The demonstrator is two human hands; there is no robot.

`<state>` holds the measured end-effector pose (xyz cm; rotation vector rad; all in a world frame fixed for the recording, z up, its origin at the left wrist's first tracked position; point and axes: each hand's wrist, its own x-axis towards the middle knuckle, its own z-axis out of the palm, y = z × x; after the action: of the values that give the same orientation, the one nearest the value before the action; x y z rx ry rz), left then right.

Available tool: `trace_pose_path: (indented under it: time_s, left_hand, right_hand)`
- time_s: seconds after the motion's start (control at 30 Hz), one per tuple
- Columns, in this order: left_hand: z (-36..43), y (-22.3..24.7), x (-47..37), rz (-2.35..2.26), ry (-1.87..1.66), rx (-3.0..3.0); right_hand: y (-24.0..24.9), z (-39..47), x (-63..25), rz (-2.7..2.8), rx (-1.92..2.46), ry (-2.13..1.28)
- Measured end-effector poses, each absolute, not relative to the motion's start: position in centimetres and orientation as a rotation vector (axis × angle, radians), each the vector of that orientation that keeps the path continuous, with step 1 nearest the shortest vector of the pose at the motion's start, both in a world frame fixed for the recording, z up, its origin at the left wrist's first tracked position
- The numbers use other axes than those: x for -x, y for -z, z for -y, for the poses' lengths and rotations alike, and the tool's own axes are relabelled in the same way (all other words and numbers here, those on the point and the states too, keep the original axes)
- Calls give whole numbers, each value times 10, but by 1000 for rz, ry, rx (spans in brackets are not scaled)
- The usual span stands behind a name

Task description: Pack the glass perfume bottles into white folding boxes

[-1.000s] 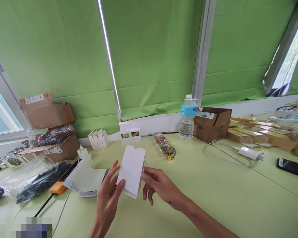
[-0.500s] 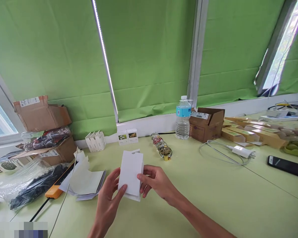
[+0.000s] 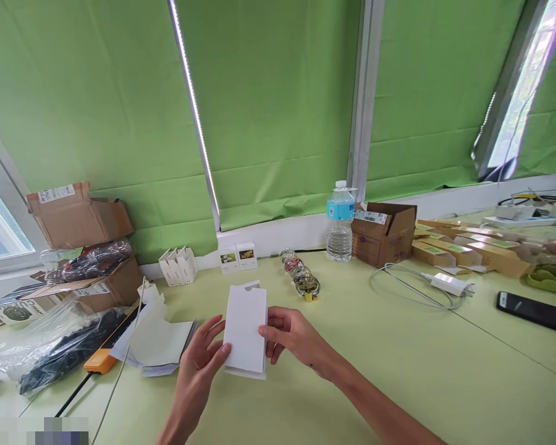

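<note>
A flat white paper box (image 3: 246, 330), its upper end showing a thumb notch, is held upright above the table in front of me. My right hand (image 3: 290, 337) grips its right edge, thumb on the front face and fingers behind. At the left edge, the thumb of my left hand (image 3: 204, 361) rests on the box; its other fingers reach toward the back edge, partly curled. A stack of white paper sheets (image 3: 162, 343) lies beside my left hand. Small white boxes (image 3: 178, 266) and two picture boxes (image 3: 238, 257) stand beyond.
Behind my right hand lies a row of bangles (image 3: 301, 275). A water bottle (image 3: 340, 225) and a brown carton (image 3: 383, 235) stand at the back. A white charger (image 3: 449, 284) and a phone (image 3: 535, 312) lie rightward; an orange-ended power strip (image 3: 101, 360) lies leftward.
The white box has turned slightly more upright and its front face has shifted a little. My left thumb has slid outward from its face toward the left edge.
</note>
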<state>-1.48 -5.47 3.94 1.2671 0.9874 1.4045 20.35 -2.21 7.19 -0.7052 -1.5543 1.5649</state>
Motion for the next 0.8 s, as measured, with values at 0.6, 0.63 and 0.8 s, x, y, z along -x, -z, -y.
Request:
trace_pose_path:
  time_s: [0.6, 0.63, 0.8]
  left_hand:
    - [48, -32, 21, -1397, -1497, -1680]
    - [46, -31, 23, -1433, -1509, -1743]
    - [32, -45, 15, -1454, -1475, -2048]
  right_hand:
    - [-77, 8, -223, 1401, 769, -1367]
    - [-80, 5, -227, 1355, 779, -1330]
    - [-88, -4, -242, 1176, 802, -1216]
